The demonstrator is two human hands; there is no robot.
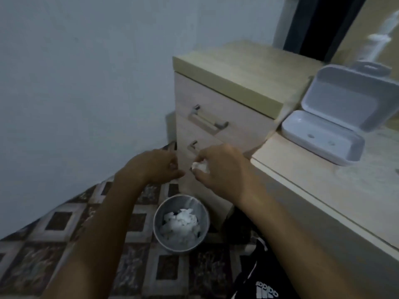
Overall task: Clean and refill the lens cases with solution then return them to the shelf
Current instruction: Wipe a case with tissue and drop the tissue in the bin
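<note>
Lens case (336,117) lies open, lid upright; right hand (218,167) grips tissue (200,166).

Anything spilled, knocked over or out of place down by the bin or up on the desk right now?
Nothing stands out. The waste bin stands upright on the floor, its white tissues all inside. The right hand pinches a crumpled tissue above it. On the desk, the white case sits open, lid up.

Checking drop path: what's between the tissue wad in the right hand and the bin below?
Nothing: head view shows only bare patterned floor between the wad held by the right hand and the bin.
</note>
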